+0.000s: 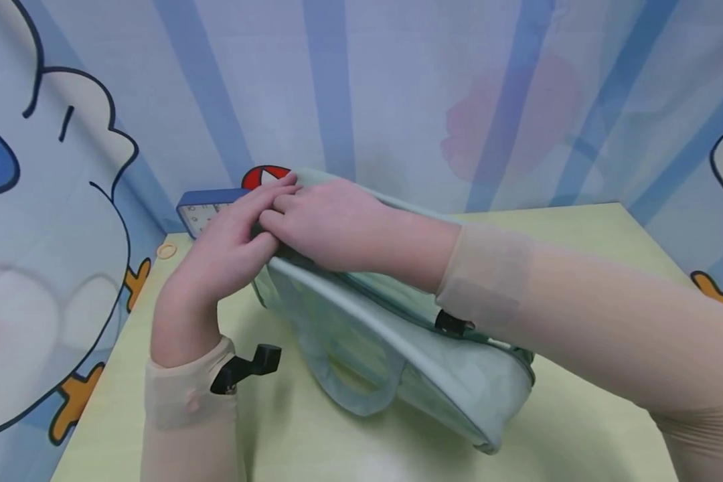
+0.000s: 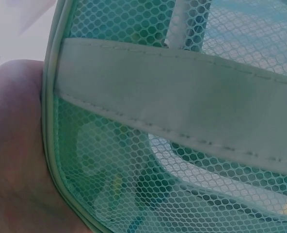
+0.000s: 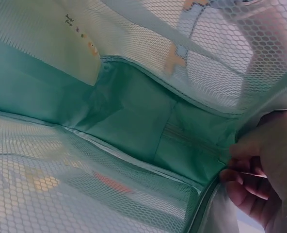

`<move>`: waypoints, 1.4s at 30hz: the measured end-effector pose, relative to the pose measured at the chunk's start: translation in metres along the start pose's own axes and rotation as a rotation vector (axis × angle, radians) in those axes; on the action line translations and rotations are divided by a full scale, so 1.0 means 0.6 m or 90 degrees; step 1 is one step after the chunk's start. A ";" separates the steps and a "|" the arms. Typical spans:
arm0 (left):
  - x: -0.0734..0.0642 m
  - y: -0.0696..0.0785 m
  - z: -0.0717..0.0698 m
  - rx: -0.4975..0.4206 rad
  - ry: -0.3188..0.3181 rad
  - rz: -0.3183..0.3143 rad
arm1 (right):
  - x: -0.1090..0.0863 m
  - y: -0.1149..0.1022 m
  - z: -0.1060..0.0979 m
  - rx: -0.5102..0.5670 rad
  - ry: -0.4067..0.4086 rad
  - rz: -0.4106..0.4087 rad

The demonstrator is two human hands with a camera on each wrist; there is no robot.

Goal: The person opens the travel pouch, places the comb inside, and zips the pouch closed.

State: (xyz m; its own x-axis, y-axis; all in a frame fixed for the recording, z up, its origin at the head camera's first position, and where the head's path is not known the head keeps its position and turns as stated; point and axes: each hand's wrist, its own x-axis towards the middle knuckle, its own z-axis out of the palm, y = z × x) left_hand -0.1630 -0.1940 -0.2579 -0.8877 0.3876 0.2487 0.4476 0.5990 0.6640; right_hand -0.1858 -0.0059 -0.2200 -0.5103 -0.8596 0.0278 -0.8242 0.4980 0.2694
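A mint-green zip bag (image 1: pixel 488 395) with mesh sides lies slantwise across the table, its looped handle (image 1: pixel 361 402) hanging over the near side. At its far left end, my left hand (image 1: pixel 229 244) grips the corner, fingers over the top and thumb on the near side. My right hand (image 1: pixel 343 221) reaches over the bag from the right and pinches the zip edge at that same end, curled fingers touching the left hand. The right wrist view looks into the open top, at green lining (image 3: pixel 129 111) and a pale ridged thing (image 3: pixel 46 34) with small print. A light band (image 2: pixel 158 92) crosses the mesh in the left wrist view.
Behind the bag's left end stand a blue-framed clock (image 1: pixel 199 214), partly covered by my left hand, and a red and white round thing (image 1: pixel 265 176). A small yellowish ring (image 1: pixel 166 251) lies at the table's left edge. A printed cloth (image 1: pixel 391 100) hangs behind the table (image 1: pixel 554 422).
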 end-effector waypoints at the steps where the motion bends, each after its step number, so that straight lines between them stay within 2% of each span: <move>1: 0.000 0.000 0.000 0.000 0.001 0.001 | -0.001 0.000 0.001 -0.001 0.012 -0.004; 7: 0.001 0.002 0.000 0.001 0.006 -0.001 | -0.008 -0.002 0.006 -0.044 0.100 -0.014; 10: 0.001 0.001 0.001 0.002 0.006 -0.006 | -0.010 -0.001 0.006 -0.073 0.120 -0.011; 12: 0.002 0.001 0.001 0.003 0.007 -0.009 | -0.010 0.000 0.004 -0.090 0.105 -0.004; 17: 0.003 0.000 0.002 0.005 0.009 -0.007 | -0.007 0.001 -0.003 -0.119 0.018 0.031; 19: 0.002 0.000 0.003 0.009 0.009 -0.008 | -0.007 -0.001 -0.003 -0.120 0.005 0.046; 25: 0.004 0.001 0.004 0.024 0.004 -0.015 | -0.020 -0.003 -0.002 -0.129 0.017 0.059; 32: 0.003 0.002 0.005 0.025 0.012 -0.023 | -0.030 0.005 -0.009 -0.130 -0.014 0.062; 38: 0.000 0.006 0.004 0.018 0.019 -0.052 | -0.034 0.002 -0.010 -0.152 0.021 0.040; 42: 0.000 0.009 0.006 0.032 0.023 -0.064 | -0.043 0.001 -0.014 -0.144 0.007 0.041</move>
State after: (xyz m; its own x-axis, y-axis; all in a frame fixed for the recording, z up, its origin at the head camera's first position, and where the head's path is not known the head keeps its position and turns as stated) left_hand -0.1605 -0.1883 -0.2570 -0.9315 0.2981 0.2086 0.3597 0.6687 0.6507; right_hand -0.1713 0.0156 -0.2127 -0.5570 -0.8282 0.0618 -0.7129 0.5149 0.4761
